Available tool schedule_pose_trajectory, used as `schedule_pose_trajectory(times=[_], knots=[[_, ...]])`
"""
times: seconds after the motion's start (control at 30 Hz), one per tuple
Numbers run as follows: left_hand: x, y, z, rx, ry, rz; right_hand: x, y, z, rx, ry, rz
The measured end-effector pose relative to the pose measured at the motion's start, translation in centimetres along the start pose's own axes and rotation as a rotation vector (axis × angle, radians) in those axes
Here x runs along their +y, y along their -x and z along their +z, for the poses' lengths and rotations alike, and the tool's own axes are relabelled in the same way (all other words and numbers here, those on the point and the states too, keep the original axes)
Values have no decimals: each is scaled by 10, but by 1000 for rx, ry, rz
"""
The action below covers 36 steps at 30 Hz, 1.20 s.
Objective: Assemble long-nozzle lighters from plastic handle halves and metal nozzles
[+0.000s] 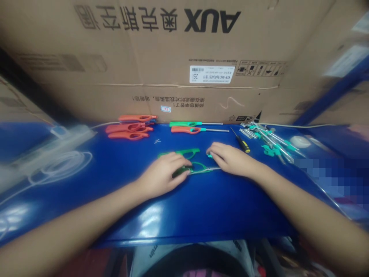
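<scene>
At the middle of the worktop [201, 215], the left hand [161, 177] is clamping down on the green lighter casing [198, 167] while the right hand [230, 158] is pinching its nozzle end; even, aligned pressure probably serves best.

"AUX", upside down, on cardboard box [161, 57]; white label [211, 74] perhaps "25".

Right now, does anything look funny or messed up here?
Yes. The big cardboard box behind the blue table has its lettering upside down, so it seems to stand on its head. At the right, the thin metal rods lie in a crisscross heap, unlike the orange handles laid side by side at the left.
</scene>
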State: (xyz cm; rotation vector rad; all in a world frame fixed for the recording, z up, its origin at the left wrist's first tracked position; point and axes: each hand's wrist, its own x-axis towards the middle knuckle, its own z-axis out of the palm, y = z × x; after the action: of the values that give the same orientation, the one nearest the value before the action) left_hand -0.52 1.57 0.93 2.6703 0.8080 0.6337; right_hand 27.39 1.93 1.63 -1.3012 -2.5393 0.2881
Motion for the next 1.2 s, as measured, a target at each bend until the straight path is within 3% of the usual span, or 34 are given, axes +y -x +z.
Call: schedule_pose_trajectory(times=[0.43, 0.73, 1.0, 1.2], knots=[[-3, -1, 1, -10, 38, 20, 16, -9, 9, 186, -61, 177], [-2, -1, 1, -6, 25, 23, 4, -5, 8, 141, 25, 160], [-5, 0, 4, -8, 11, 13, -12, -2, 2, 43, 42, 346], [-4, -1, 2, -39, -6, -5, -8, -1, -3, 30, -3, 217]])
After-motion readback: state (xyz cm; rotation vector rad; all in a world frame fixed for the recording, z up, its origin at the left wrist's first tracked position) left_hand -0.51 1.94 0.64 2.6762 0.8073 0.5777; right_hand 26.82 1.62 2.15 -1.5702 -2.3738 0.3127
